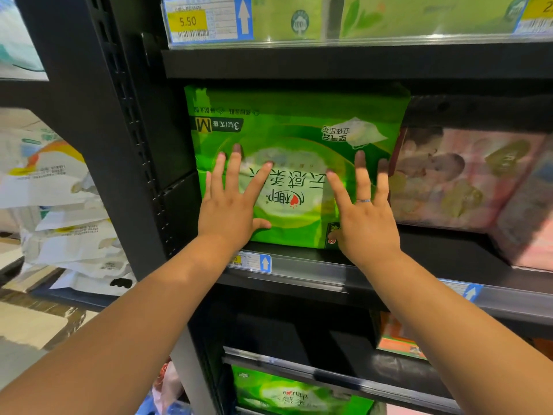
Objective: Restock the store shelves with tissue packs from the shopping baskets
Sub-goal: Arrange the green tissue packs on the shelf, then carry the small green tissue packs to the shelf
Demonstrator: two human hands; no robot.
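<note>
A person's left hand (230,211) and right hand (363,223) press flat against the front of a green tissue pack (299,121) standing on the middle shelf (434,250) of a dark store rack. The fingers (233,172) of both hands are spread and straight, released, grasping nothing. A ring (363,201) shows on the right hand. The pack's printing faces outward upside down, and its left side sits close to the rack's upright post (98,115). Pink packs (457,178) stand just beside it on the right. A yellow price tag (187,21) reading 5.50 hangs on the shelf above, and another green pack (287,393) lies on a lower shelf.
</note>
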